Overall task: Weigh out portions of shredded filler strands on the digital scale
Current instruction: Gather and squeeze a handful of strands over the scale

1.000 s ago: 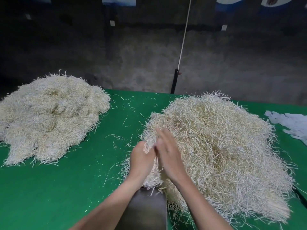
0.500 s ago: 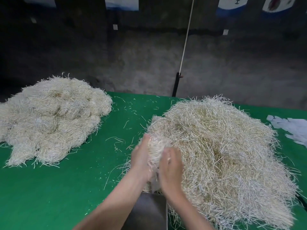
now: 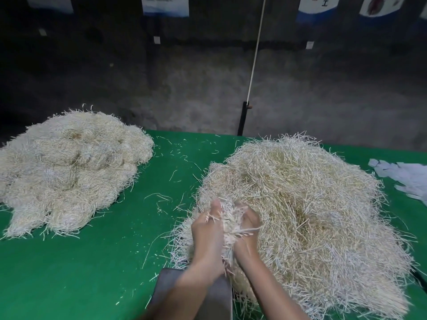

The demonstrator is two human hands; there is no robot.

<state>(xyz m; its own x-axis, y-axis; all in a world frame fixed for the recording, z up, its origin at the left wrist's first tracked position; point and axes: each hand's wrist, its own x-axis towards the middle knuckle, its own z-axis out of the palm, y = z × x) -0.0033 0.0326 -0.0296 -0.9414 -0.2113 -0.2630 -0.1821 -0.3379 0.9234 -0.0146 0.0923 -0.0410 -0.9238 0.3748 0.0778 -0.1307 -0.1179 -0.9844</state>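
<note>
- the bunch of strands [image 3: 227, 224] is squeezed between both hands. it sits at the near left edge of the big pile [image 3: 312, 215], just past the grey plate [image 3: 165, 288].
- the left hand [image 3: 205, 234] has its fingers curled round the left side of the bunch, thumb up. the right hand [image 3: 248, 239] curls round the right side. both are gripping it, and neither hand is open.
- stiff ends stick out between the fingers and over the top, so the hold is not tidy.
- the grey plate sits under the wrists. i think it is the top of the scale. its numbers are not in view.
- the bunch is not on the plate yet, so i think this portion is not weighed.
- what could go wrong: the bunch looks tangled with the pile. pulling it could drag more strands along and make the portion too heavy.
- loose ends could slip out and fall on the green table [image 3: 92, 262], where stray bits [image 3: 159, 197] lie. then the portion comes up short.
- pile strands lie right against the plate's far edge. if they lean on it, the number could be wrong.
- far to the left sits another heap [image 3: 69, 169] of rounded bundles, well apart from the hands. white paper scraps [image 3: 402, 179] lie at the right edge.
</note>
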